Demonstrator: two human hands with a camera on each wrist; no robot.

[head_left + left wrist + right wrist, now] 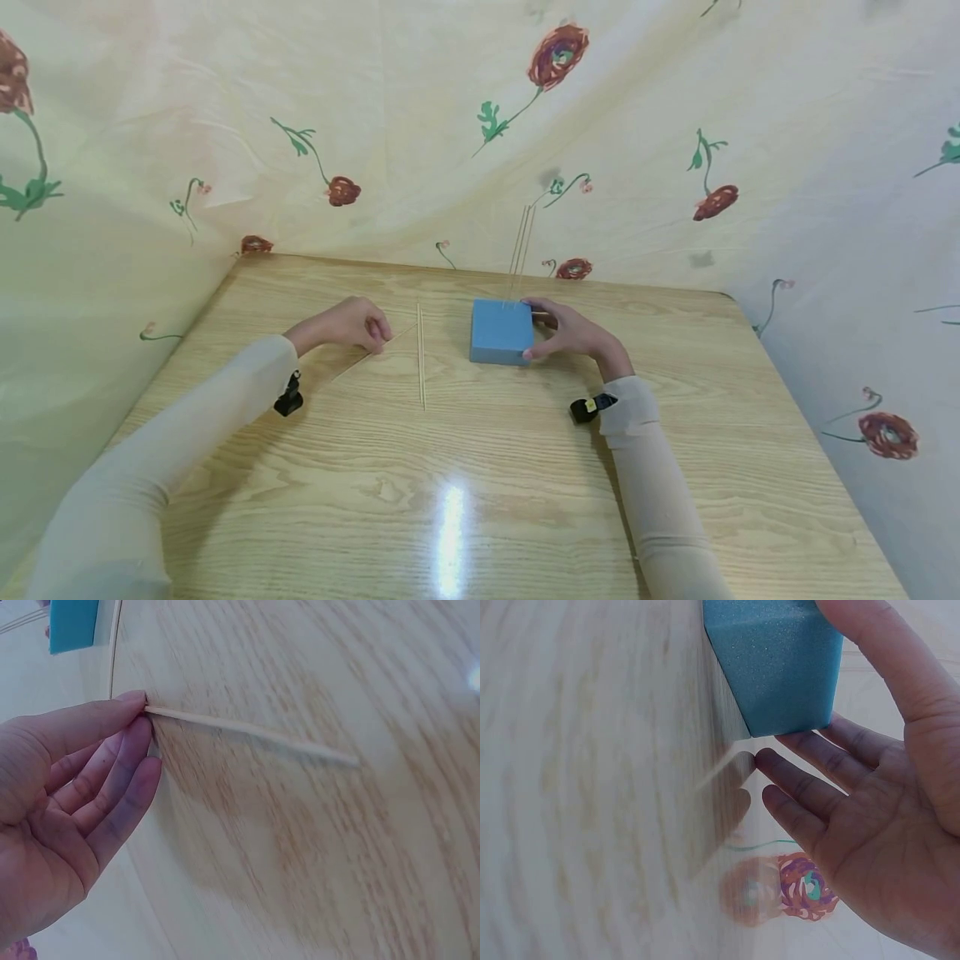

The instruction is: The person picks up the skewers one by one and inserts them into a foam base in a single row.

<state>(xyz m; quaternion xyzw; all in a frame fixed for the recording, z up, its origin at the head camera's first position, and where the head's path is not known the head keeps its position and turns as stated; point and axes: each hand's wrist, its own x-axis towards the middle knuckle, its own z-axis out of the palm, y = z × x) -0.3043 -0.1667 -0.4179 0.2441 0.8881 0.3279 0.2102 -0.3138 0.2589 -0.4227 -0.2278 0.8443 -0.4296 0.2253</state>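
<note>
My left hand [351,323] pinches a thin wooden skewer [352,365] between thumb and index fingertip, low over the table. In the left wrist view, one end of this skewer [247,733] slants out past the fingertips to the right. A square blue foam block [501,332] sits on the table, and several upright skewers [518,250] rise from its rear part. My right hand [576,331] holds the block from its right side, thumb at the front corner and fingers at the back. In the right wrist view, the lower fingers hang free below the block [776,671].
Two loose skewers [422,358] lie side by side on the wooden table [360,467], between my left hand and the block. Behind the table hangs a flower-patterned cloth [420,125], which also runs down both sides. A bright light reflection [451,533] shows near the front.
</note>
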